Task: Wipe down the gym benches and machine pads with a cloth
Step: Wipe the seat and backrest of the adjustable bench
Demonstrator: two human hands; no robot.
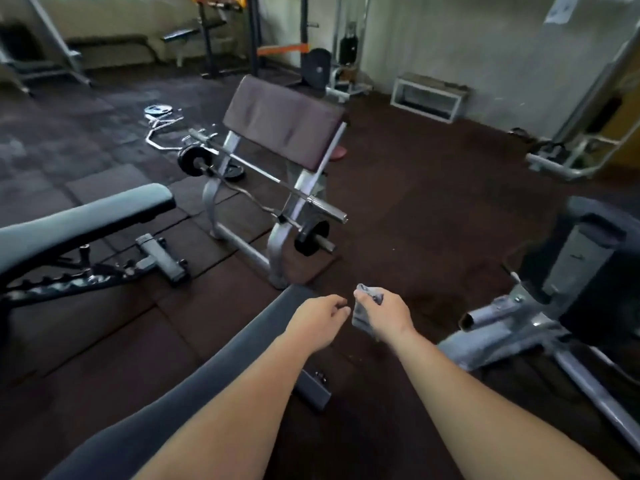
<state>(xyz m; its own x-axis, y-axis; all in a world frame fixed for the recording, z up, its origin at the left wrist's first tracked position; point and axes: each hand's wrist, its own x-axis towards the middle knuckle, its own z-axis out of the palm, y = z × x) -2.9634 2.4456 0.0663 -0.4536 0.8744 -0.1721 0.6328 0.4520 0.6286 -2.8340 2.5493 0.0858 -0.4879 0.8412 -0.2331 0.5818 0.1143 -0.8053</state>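
A long dark grey bench pad (221,368) runs from the bottom left up to the centre, under my left forearm. My left hand (317,315) hovers over its far end, fingers curled with nothing in them. Just to its right, my right hand (382,311) grips a small crumpled grey cloth (363,306) above the floor beside the bench end. A second grey padded bench (79,220) lies at the left. Ahead stands a preacher curl bench with a brown pad (284,119).
A loaded barbell (263,174) rests on the curl bench rack, with a curl bar and plates on the floor behind. A machine with a dark pad (588,258) and grey frame stands at the right. Dark rubber tiles cover the floor (433,202).
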